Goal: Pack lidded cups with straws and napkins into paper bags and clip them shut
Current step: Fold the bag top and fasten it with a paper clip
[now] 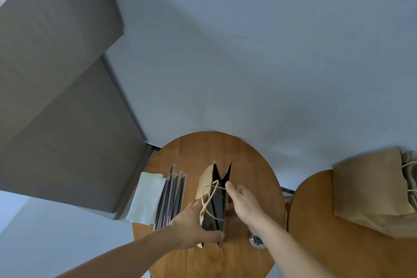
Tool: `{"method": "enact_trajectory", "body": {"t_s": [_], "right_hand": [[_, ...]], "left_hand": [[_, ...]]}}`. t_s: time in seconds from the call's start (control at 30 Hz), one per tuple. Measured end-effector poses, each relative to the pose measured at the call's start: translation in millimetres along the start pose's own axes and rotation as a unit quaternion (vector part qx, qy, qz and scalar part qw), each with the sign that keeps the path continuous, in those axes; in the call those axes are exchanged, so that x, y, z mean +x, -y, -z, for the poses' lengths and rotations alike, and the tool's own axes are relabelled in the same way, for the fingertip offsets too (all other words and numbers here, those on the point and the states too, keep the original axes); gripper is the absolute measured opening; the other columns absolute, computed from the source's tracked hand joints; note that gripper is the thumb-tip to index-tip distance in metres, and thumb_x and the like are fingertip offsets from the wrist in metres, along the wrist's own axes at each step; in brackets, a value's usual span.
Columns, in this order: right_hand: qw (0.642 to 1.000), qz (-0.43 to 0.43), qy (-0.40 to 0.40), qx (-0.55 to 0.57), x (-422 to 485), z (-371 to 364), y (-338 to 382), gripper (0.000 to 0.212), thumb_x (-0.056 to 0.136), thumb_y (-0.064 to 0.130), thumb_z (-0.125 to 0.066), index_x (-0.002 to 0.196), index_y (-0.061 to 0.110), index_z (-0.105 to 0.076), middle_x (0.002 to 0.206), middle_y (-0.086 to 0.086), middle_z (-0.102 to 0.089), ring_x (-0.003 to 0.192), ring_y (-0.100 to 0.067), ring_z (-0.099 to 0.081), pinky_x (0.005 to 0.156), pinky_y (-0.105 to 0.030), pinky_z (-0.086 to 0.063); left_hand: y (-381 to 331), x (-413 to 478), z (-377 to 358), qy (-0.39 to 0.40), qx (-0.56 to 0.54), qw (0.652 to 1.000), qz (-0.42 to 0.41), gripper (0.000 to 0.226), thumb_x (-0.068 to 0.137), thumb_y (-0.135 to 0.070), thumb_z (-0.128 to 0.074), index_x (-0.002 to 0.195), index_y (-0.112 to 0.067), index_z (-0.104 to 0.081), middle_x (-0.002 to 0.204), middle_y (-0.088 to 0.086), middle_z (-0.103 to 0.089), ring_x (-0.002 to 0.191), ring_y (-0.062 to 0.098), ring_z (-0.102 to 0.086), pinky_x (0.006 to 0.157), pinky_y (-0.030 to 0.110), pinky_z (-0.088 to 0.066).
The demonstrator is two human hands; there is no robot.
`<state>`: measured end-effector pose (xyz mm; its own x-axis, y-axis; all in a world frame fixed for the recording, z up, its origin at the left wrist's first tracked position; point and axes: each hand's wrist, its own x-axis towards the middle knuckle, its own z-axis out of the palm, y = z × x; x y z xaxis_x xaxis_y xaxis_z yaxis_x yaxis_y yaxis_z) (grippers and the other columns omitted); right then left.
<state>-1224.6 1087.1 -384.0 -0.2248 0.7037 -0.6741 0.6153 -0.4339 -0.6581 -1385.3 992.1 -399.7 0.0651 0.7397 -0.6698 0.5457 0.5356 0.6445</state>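
Left hand (194, 228), right hand (243, 203) hold paper bag (214, 210) beside straws (171, 198), perhaps clips (257, 241).

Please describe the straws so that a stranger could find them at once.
Look at the round wooden table in the middle. Left of the open paper bag lies a row of straws. They are thin, dark, in clear wrappers, unlike the flat white napkins beside them.

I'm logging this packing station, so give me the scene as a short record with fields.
surface: round wooden table
paper bag: upright, mouth open, interior dark
left hand: grips the bag's near end
right hand: at the bag's right wall, forefinger on rim
straws: wrapped, lying left of bag
napkins: left of straws, at table edge
clips: by right wrist
spare bags: on second table, right
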Motion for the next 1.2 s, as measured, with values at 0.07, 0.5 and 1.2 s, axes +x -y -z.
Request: {"method": "enact_trajectory", "body": {"t_s": [0.07,0.5,1.2], "right_hand": [[0.999,0.013,0.015,0.049,1,-7,3,0.039,0.098,0.056,-0.041,0.104,0.023,-0.061,0.106,-0.001,-0.067,0.095,-0.020,-0.067,0.084,-0.044,-0.057],[0.897,0.312,-0.119,-0.290,16,22,-4,0.038,0.089,0.026,-0.065,0.126,0.022,-0.056,0.123,0.007,-0.059,0.119,-0.013,-0.053,0.099,-0.028,-0.048],[0.872,0.381,-0.160,-0.262,51,82,-35,0.026,0.093,0.038,-0.064,0.110,0.019,-0.068,0.103,0.011,-0.067,0.097,-0.006,-0.059,0.078,-0.019,-0.046]], "left_hand": [[-15,-1,-9,-0.046,0.016,0.999,0.013,0.079,0.055,-0.075,-0.068,0.122,-0.046,-0.037,0.113,-0.017,-0.056,0.095,0.004,-0.060,0.078,0.022,-0.053],[-34,24,4,-0.126,0.037,0.991,0.040,0.025,0.095,-0.030,-0.050,0.100,-0.012,-0.066,0.091,0.008,-0.070,0.085,0.024,-0.068,0.077,0.039,-0.058],[-66,73,28,-0.207,0.228,0.947,-0.094,0.016,0.096,-0.040,-0.055,0.086,-0.032,-0.063,0.067,-0.012,-0.057,0.070,0.015,-0.059,0.057,0.030,-0.043]]}}
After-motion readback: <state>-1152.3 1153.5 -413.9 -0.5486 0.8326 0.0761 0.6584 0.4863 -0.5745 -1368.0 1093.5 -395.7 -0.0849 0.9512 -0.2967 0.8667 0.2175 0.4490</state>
